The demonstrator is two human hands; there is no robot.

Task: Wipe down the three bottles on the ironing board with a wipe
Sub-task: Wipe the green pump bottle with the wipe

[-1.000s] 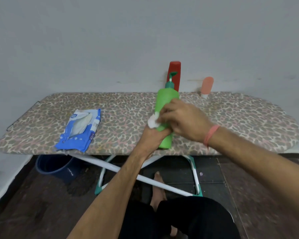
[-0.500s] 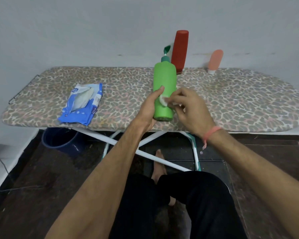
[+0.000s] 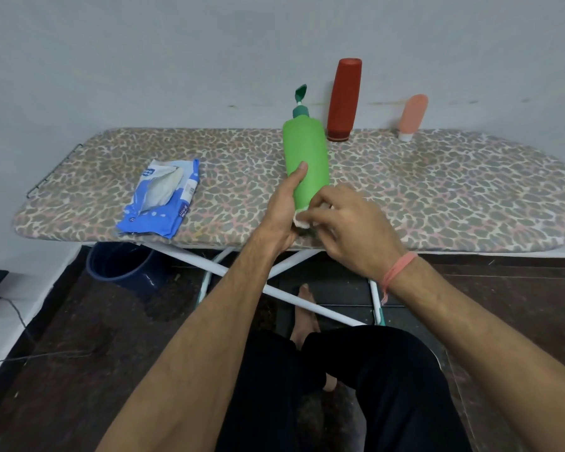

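Writing shows only on the blue wipes pack [image 3: 160, 200], left of centre on the ironing board [image 3: 437, 190]: white lettering and a small white label near its right edge, too blurred to read. Its flap lies open, with pale wipes showing inside.

At the middle of the frame the green bottle [image 3: 307, 158] stands near the front edge of the surface, tilted slightly, plain and unlabelled, with a dark teal pump head [image 3: 300, 101] on top. The left hand [image 3: 282, 210] grips its lower left side, thumb pressed up along the body. The right hand [image 3: 349, 228] has its fingers curled round a small white wipe [image 3: 302, 220], holding it against the base of the bottle and covering the bottom right part.

Behind, at the wall, the red bottle [image 3: 343, 99] stands upright just right of the pump, and the small peach bottle [image 3: 411, 116] stands cap-down further right, well apart from it. A pink band [image 3: 398, 270] circles the right wrist.

Under the surface, white and teal crossed legs [image 3: 274, 288], a dark blue bucket [image 3: 124, 265] at lower left, a bare foot and black trousers show. A black cable [image 3: 17, 318] runs along the left edge.
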